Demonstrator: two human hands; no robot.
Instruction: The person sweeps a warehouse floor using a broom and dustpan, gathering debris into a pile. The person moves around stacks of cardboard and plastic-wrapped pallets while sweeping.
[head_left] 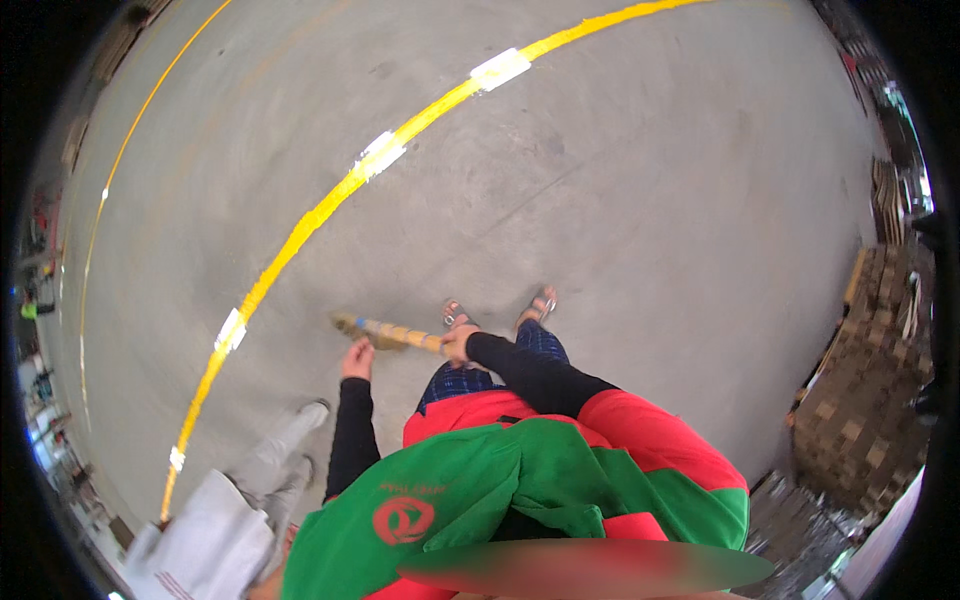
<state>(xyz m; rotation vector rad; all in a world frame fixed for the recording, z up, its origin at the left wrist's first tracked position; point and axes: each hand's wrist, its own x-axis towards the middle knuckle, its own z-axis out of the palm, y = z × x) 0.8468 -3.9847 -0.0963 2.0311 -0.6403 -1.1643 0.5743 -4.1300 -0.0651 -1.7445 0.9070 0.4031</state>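
My right hand (458, 343) is wrapped round one end of a stick (405, 335) banded in tan and grey, held roughly level in front of my legs. Its far end, to the left, has a blue band and a brownish, bushy tip (347, 322) like a broom's, smeared by motion. Just below that tip is my left hand (357, 358), raised with its fingers toward the stick. Blur hides whether those fingers touch or hold anything. Both forearms wear black sleeves.
A person in pale clothes (215, 530) stands close on my left. A yellow line (310, 222) with white patches curves across the grey floor (600, 200). Stacks of brown cardboard (865, 390) stand along the right side. Blurred goods (45, 400) line the far left.
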